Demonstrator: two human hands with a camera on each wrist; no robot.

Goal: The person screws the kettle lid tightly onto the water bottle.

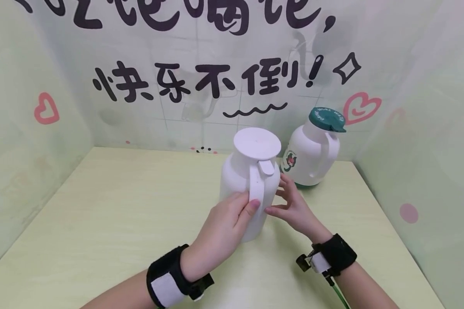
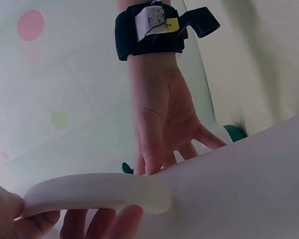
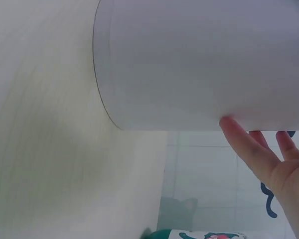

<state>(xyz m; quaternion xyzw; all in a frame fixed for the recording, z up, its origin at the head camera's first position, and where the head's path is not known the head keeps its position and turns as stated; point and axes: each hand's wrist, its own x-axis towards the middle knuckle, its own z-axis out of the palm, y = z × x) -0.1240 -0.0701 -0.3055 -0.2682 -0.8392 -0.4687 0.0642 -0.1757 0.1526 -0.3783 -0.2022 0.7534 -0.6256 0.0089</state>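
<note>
In the head view a white vacuum jug (image 1: pixel 232 176) with a flat round white lid (image 1: pixel 257 143) stands before me at mid-table. Whether its base touches the table I cannot tell. My left hand (image 1: pixel 222 231) grips its handle (image 1: pixel 257 184), and the left wrist view has the fingers curled under that handle (image 2: pixel 97 191). On the jug's right side my right hand (image 1: pixel 295 210) rests its fingertips, fingers spread and fairly straight. The right wrist view has its thumb (image 3: pixel 246 147) against the white wall of the jug (image 3: pixel 199 64).
Behind and to the right stands a second white jug (image 1: pixel 307 146) with a green lid (image 1: pixel 326 119). The pale wooden table (image 1: pixel 112 214) is bounded by printed sheets at the back (image 1: pixel 170 116) and both sides. Bands with small cameras circle both wrists.
</note>
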